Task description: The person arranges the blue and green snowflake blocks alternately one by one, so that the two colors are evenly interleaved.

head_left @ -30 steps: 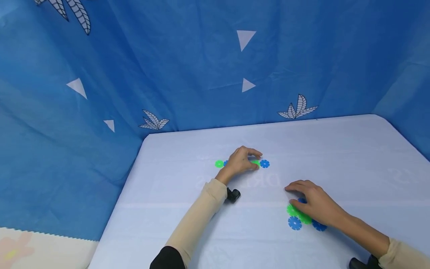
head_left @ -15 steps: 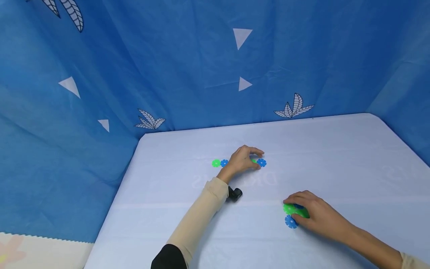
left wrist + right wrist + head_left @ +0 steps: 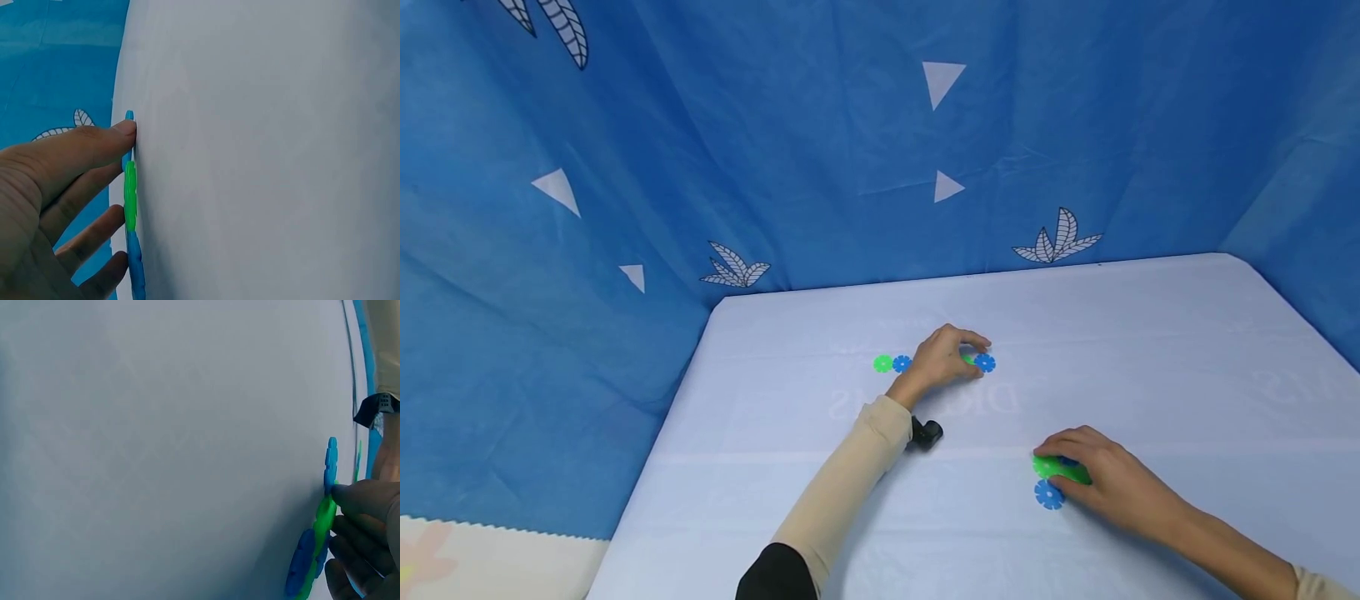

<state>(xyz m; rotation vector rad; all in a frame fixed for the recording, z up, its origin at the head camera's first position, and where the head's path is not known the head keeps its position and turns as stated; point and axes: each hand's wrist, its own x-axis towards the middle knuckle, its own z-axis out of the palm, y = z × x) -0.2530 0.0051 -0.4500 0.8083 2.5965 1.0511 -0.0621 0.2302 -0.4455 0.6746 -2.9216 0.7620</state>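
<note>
While the left hand (image 3: 938, 354) stayed parked over the row of discs (image 3: 901, 364), the right hand (image 3: 1105, 471) was the one that had really moved. A second earlier it was spread out over the cluster (image 3: 1047, 466), with a blue disc poking out at the 4 o'clock side. Now it had dropped a bit toward 6 o'clock and its grip had narrowed: thumb on the near side, fingers on the far side, pinching the cluster. That 4 o'clock disc was hidden behind the hand, but the lower blue piece (image 3: 1049, 495) stuck out at 7 o'clock. Couldn't tell if the cluster was off the bench (image 3: 1180, 350) or not.

The left hand had only nudged toward 3 o'clock, thumb now against the blue end piece (image 3: 986, 363), fingers curled along the far side of the row, so a narrowish hold there too. The green end piece (image 3: 883, 363) sat clear of it at 9 o'clock. Seen from that hand, the cluster was between 4 and 5. Versus half a second back, honestly, almost nothing had changed.
</note>
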